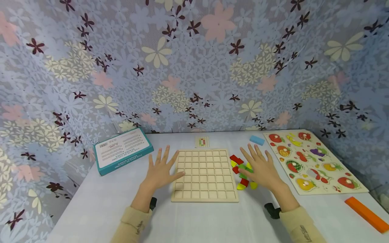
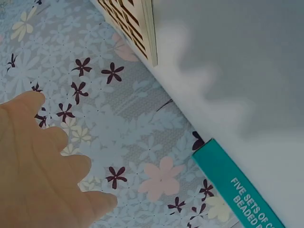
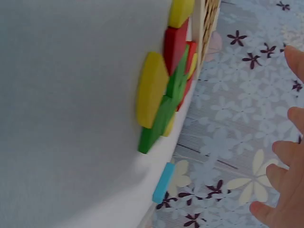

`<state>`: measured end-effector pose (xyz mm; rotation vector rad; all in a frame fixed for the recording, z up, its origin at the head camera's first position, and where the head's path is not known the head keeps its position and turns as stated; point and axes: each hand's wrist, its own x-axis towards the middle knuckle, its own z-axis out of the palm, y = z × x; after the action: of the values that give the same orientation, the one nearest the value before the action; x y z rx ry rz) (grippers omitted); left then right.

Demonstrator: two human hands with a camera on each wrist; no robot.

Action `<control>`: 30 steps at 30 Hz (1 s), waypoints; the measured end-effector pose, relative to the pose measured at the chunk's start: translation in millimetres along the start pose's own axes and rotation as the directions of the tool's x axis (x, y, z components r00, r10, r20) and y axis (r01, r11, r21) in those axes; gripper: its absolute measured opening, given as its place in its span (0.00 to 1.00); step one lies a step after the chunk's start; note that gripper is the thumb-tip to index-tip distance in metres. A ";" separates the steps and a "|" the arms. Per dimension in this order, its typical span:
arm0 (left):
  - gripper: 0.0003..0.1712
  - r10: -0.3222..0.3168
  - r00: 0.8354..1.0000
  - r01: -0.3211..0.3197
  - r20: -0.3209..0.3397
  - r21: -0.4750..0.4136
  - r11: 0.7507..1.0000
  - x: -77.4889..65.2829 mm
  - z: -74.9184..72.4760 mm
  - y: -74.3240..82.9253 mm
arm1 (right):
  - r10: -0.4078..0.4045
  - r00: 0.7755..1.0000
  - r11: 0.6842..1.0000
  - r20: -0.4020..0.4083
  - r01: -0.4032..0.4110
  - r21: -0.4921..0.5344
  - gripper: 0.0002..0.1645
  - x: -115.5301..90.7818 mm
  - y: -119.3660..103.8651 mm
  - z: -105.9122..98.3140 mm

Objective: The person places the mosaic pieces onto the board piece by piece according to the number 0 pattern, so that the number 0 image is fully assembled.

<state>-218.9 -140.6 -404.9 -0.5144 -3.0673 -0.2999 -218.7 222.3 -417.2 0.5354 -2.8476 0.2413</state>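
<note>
A wooden grid board [image 1: 205, 199] with rows of square compartments lies between the two hands. My left hand [image 1: 160, 173], fingers spread, hovers by the board's left edge, its thumb overlapping that edge in the head view. Also spread, my right hand [image 1: 262, 170] is over a small pile of coloured blocks right of the board. The pile holds red blocks [image 1: 244, 182], yellow blocks and green blocks [image 3: 156, 118]. Neither hand holds anything. In the right wrist view the blocks lie on the white table below the fingers. A small pattern card [image 1: 202, 142] lies behind the board.
A teal and white box [image 1: 123, 152] lies at the back left. On the right is a fruit puzzle board [image 1: 304, 162], with a blue block [image 1: 257, 140] near its far left corner. An orange bar [image 1: 366, 213] lies at the right edge. Floral fabric [image 1: 194, 67] hangs behind the table.
</note>
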 end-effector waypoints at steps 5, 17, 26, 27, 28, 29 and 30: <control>0.49 0.002 0.999 -0.005 -0.041 -0.056 0.998 9.0 2.7 -0.2 | 0.026 0.999 0.998 0.044 -0.029 0.054 0.47 11.4 9.0 8.5; 0.48 -0.067 0.998 0.067 0.010 -0.121 0.990 17.3 15.1 0.5 | 0.142 0.976 0.941 0.167 -0.185 0.283 0.44 20.8 22.7 18.7; 0.46 -0.124 0.974 0.162 0.192 -0.197 0.967 21.9 18.4 -11.2 | 0.225 0.940 0.901 0.256 -0.301 0.313 0.36 29.7 33.9 27.0; 0.46 -0.128 0.969 0.171 0.213 -0.199 0.965 22.2 18.5 -12.6 | 0.234 0.933 0.892 0.275 -0.318 0.320 0.35 30.1 34.6 27.4; 0.46 -0.132 0.963 0.180 0.233 -0.201 0.963 22.6 18.8 -14.1 | 0.241 0.926 0.886 0.292 -0.332 0.325 0.33 30.8 35.2 28.1; 0.46 -0.136 0.958 0.189 0.252 -0.201 0.961 23.0 18.9 -15.3 | 0.248 0.919 0.879 0.305 -0.346 0.327 0.32 31.6 35.8 28.5; 0.46 -0.140 0.953 0.197 0.268 -0.201 0.959 23.4 18.7 -16.3 | 0.250 0.916 0.877 0.314 -0.351 0.328 0.31 32.3 36.2 29.0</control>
<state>-246.0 -144.7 -425.1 -0.3134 -3.3531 -0.6429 -267.2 238.8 -440.9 0.1853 -3.1523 0.8532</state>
